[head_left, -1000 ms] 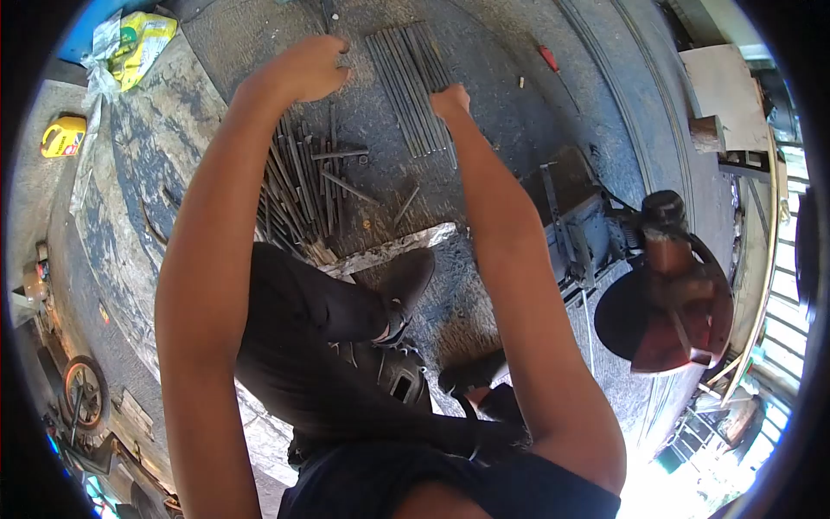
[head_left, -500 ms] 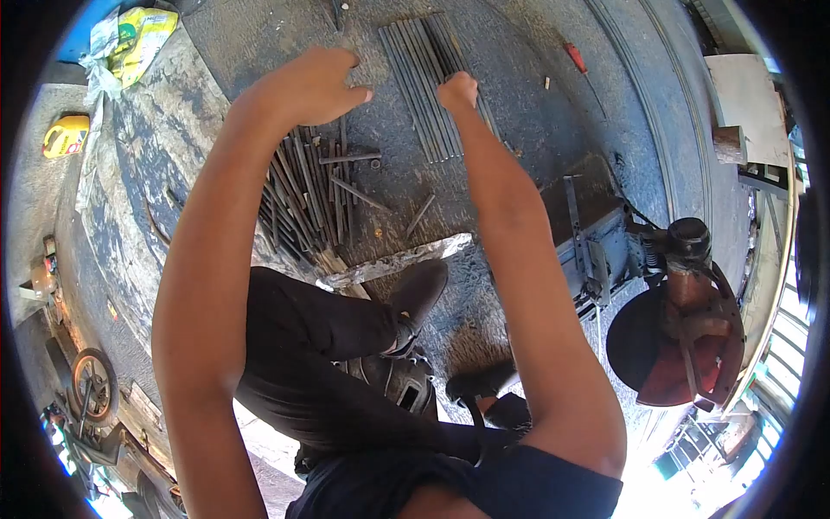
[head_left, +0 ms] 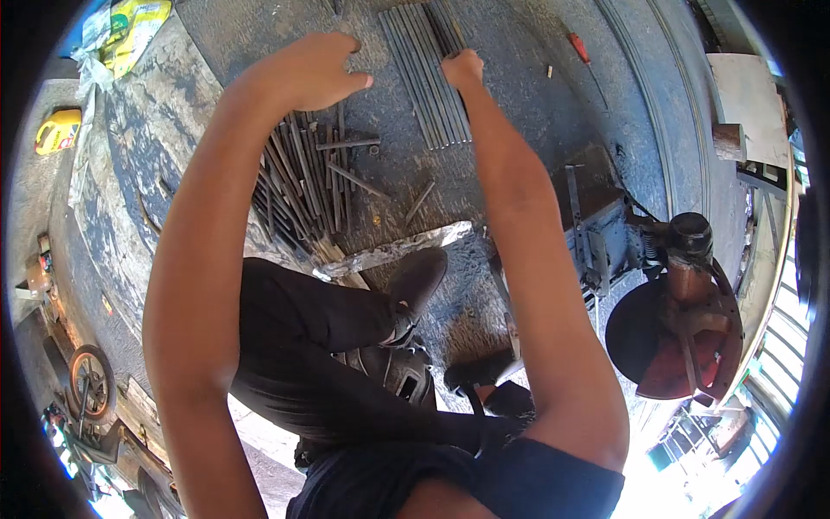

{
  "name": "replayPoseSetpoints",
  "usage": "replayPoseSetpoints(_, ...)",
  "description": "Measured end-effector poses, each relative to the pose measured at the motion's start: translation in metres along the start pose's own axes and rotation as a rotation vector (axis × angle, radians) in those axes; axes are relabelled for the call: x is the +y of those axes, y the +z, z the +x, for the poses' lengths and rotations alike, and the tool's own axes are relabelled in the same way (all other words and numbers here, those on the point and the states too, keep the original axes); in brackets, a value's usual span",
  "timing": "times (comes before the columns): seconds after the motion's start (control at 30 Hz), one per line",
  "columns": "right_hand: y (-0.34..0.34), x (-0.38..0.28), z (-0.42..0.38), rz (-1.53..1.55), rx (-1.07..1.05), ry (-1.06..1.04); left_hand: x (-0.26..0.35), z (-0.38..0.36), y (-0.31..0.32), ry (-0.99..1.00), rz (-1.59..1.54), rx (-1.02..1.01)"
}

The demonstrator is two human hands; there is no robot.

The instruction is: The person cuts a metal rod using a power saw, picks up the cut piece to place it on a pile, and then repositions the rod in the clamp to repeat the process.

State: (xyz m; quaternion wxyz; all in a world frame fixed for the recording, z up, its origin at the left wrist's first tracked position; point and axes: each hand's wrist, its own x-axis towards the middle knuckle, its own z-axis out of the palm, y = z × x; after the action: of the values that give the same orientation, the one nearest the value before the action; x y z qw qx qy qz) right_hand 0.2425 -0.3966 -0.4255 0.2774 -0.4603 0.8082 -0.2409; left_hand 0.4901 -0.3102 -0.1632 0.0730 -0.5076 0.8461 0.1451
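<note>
Several long grey metal rods (head_left: 415, 78) lie side by side on the dark floor. At their right edge is my right hand (head_left: 464, 67), its fingers curled closed around a rod there; the grip is partly hidden by the hand itself. My left hand (head_left: 316, 71) hovers to the left of the rods, holding nothing, thumb and fingers apart. Below it, a loose heap of shorter rusty rods (head_left: 303, 186) spreads across the floor. Beside the heap lie a few single short pieces (head_left: 421, 201) and a small nut (head_left: 373, 150).
A cut-off saw (head_left: 692, 316) with a dark disc stands at right. A red-handled screwdriver (head_left: 579, 48) lies beyond the rods, near long bars (head_left: 661, 104). My shoe (head_left: 418, 281) is close to a pale metal strip (head_left: 398, 249). A yellow jug (head_left: 59, 131) sits far left.
My right hand has shifted slightly farther up along the rods. My left hand stays open, with its fingers a little differently spread. The whole view has tilted slightly.
</note>
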Motion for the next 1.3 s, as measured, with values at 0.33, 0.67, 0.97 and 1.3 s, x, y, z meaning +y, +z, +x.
replayPoseSetpoints(0.33,-0.014,0.018,0.009,-0.263,-0.242,-0.174,0.003,0.003,0.005,-0.014,0.028,0.001)
replayPoseSetpoints(0.67,-0.013,0.014,0.000,-0.168,-0.170,-0.152,0.008,0.002,0.001,-0.043,0.008,-0.033)
replayPoseSetpoints(0.97,-0.005,-0.001,-0.034,-0.308,-0.153,-0.221,0.012,0.003,-0.005,-0.051,-0.053,-0.074)
replayPoseSetpoints(1.3,0.023,0.008,-0.051,-0.395,-0.051,-0.255,0.024,0.006,-0.003,0.007,-0.039,-0.084)
